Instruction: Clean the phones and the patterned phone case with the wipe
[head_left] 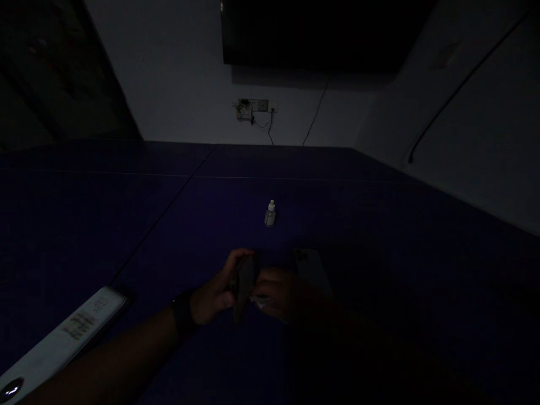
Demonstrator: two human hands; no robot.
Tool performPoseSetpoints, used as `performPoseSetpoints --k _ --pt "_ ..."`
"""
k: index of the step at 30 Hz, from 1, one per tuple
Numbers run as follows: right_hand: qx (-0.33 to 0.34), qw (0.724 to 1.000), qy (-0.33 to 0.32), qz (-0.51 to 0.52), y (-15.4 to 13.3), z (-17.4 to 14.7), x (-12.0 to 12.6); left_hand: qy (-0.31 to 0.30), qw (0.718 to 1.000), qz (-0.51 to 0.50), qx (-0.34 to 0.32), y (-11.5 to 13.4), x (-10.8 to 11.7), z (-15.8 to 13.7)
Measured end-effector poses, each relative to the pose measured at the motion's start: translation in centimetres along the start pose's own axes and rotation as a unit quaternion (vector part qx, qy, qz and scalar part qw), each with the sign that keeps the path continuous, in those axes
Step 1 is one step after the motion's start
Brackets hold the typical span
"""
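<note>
My left hand point(216, 293), with a dark band on the wrist, is closed round a slim flat thing that looks like a phone point(246, 275), tilted on its edge. Close beside its right face is my right hand point(276, 289), fingers curled on a small white tissue or cloth point(261, 301). Whether the cloth touches the phone is too dark to tell. A second phone point(312, 267) lies back up to the right, partly hidden by my right forearm. Beyond my hands a small clear dropper bottle point(270, 217) with a white cap stands upright.
A long white object point(70, 337) with handwriting lies on the dark blue surface point(202, 219) at the lower left. At the back are a wall with sockets point(257, 106), hanging cables point(316, 115) and a large dark screen point(320, 34). The light is very dim.
</note>
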State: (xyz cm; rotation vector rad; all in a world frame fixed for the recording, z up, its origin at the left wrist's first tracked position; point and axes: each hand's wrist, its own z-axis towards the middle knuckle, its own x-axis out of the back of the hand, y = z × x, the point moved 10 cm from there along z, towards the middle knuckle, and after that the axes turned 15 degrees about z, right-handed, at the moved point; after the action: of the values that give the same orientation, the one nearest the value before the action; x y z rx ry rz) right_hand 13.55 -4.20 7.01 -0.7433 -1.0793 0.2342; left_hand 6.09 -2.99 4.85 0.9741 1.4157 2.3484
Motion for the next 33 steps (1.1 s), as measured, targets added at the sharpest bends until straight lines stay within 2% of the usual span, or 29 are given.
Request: performPoseSetpoints --k 3,6,11,17,21,23,27,33 --pt "0.014 0.998 0.064 0.021 -0.4 0.0 0.6 0.022 1.0 0.01 0.013 -0.3 0.3 -0.1" --pt "0.029 0.988 0.127 0.081 -0.7 -0.2 1.6 0.048 0.997 0.065 0.013 -0.5 0.7 -0.3" --pt "0.015 0.976 0.166 0.137 -0.3 -0.4 2.4 0.087 0.978 0.191 0.02 -0.2 1.4 0.0" --pt "-0.043 0.98 0.091 0.169 1.3 -0.8 3.2 0.084 0.977 0.18 0.074 -1.0 1.8 0.1" --pt "-0.138 0.975 0.136 0.113 4.4 -1.7 5.4 0.068 0.983 0.143 0.093 -1.3 1.4 -0.1" --pt "-0.146 0.98 0.121 0.063 5.3 -1.6 4.9 0.073 0.981 0.152 0.101 -1.3 1.4 0.0" --pt "-0.125 0.99 0.07 0.013 6.1 -0.6 2.5 0.08 0.979 0.147 0.114 -1.3 1.4 0.2" --pt "-0.163 0.977 0.022 -0.137 6.2 0.3 1.3 0.083 0.988 0.09 0.096 -1.4 1.1 0.5"
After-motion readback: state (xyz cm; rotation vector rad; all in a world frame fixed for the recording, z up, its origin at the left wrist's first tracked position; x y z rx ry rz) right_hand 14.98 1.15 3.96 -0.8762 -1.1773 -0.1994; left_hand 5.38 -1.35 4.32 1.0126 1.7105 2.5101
